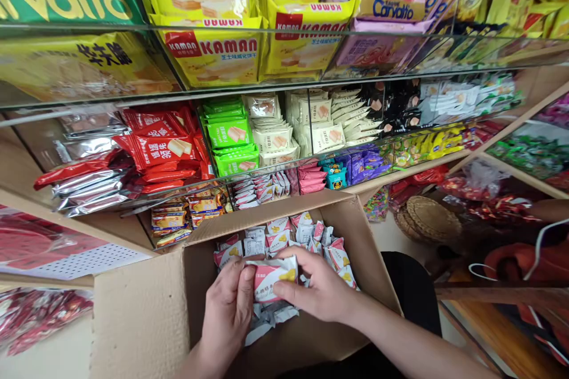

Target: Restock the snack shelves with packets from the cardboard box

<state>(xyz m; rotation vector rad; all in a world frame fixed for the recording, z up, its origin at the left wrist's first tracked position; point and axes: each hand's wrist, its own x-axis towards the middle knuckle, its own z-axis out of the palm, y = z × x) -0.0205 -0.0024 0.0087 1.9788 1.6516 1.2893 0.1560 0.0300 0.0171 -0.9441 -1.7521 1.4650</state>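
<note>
Between my two hands is a small pink and white snack packet (270,279) with a yellow picture on it, held over an open cardboard box (137,314). My left hand (228,296) is closed on the packet's left end, thumb on the front. My right hand (317,287) grips its right side, with the thumb across the printed face. Under and behind my hands, many like packets (278,238) lie in the box, some in rows and some turned silver side up. My fingers hide part of those below.
Beyond the box, glass-fronted shelves hold red packs (155,148), green packs (231,133), cream packs (275,139) and large yellow wafer bags (213,50). Pink packets (262,188) fill a lower compartment. At right are woven round baskets (429,219) and a white cord (540,249).
</note>
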